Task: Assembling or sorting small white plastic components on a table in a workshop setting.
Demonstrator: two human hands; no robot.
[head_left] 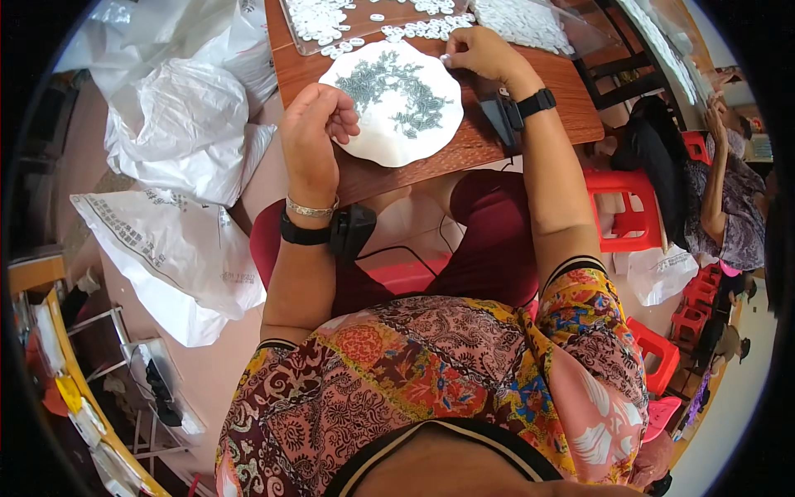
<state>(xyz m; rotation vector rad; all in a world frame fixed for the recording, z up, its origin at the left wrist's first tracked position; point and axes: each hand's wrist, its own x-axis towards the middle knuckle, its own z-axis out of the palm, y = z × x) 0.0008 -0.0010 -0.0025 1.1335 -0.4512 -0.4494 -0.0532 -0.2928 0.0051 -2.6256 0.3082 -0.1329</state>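
Both forearms rise from the lower edge toward twelve o'clock — each wrist banded in black. The left hand (315, 132) is loosely curled, fingers folded toward the palm, thumb side facing one o'clock. The right hand (483, 55) reaches farther up — fingers bent, tips pinched together toward nine o'clock.

bright, even daylight – soft shadows, sharp centre, strong fisheye bending and black rim.

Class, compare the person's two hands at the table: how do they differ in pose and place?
The left hand is loosely curled at the near edge of the white plate; the right hand reaches past the plate's far edge to the small white round pieces. The left wrist alone wears a bracelet. Both wrists carry black straps.
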